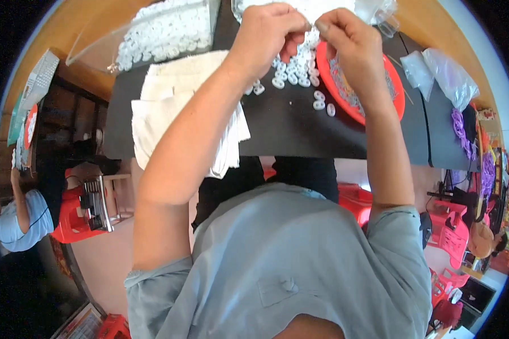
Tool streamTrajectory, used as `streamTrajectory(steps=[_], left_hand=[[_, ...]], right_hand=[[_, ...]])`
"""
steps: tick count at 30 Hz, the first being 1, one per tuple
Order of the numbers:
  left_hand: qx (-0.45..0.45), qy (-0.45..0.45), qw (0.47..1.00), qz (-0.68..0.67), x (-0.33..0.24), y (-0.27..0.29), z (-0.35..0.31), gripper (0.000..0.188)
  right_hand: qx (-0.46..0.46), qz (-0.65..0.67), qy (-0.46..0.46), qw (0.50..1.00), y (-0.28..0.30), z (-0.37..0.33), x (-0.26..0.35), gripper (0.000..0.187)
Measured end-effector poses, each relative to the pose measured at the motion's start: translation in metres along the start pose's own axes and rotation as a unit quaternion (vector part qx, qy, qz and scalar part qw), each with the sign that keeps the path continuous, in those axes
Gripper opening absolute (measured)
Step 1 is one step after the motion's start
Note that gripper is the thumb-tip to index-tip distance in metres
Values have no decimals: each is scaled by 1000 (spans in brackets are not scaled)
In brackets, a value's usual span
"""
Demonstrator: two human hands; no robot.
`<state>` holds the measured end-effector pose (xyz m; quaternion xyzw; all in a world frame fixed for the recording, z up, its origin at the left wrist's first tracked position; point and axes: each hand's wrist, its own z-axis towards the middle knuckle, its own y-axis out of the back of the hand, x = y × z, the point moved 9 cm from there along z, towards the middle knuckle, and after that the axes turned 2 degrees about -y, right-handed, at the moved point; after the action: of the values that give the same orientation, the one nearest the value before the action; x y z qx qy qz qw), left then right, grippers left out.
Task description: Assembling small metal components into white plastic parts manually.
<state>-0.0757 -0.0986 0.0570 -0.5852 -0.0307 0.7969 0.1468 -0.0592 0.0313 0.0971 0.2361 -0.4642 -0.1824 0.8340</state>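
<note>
You are holding both arms out over the dark table (300,135), with your hands meeting near its far side, just beside each other. Your left arm is bending at the elbow, and its forearm is slanting up and rightward across the white cloth (164,93). Your left hand (274,34) is showing its back, the thumb and forefinger are pointing right, and the other fingers are curling below. Your right arm is standing nearly upright in view, and its forearm is passing over the red basket (400,96). Your right hand (353,42) is bending inward at the wrist, with thumb and forefinger pointing left toward the other hand's tips.

On grip: the fingertips of each hand are drawing close in a pinching pose, almost touching across the hands. Whether either is clamping a small item cannot be told; the detail is too fine.

The white oval pieces (297,73) are lying in a loose heap on the table, below and between your hands. A few are sitting apart, just beside the basket, and others are lying near your left wrist. Grey bits (345,85) are filling the basket. More white pieces are filling the clear bin (169,34) behind the cloth. Clear plastic bags (447,73) are lying toward the table's right end.
</note>
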Motion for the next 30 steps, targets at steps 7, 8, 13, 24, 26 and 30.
streamTrajectory(steps=[7,8,13,24,26,30], left_hand=[[-1,72,997,-7,14,-3,-3,16],[-8,63,998,-10,14,-3,-3,17],[-46,52,997,-39,8,-1,-7,19],[-64,79,994,-42,23,4,-8,18],[-68,90,993,-34,24,2,-10,18],[-57,96,994,-22,25,-9,-14,19]], right_hand=[[-44,84,-102,990,-4,-10,1,14],[-44,83,-104,990,-4,-10,-4,14],[-73,-30,46,996,13,-30,-8,11],[-18,-354,160,921,31,-108,-3,14],[-16,-339,142,930,30,-112,0,15],[60,-431,58,899,-4,-117,-17,11]])
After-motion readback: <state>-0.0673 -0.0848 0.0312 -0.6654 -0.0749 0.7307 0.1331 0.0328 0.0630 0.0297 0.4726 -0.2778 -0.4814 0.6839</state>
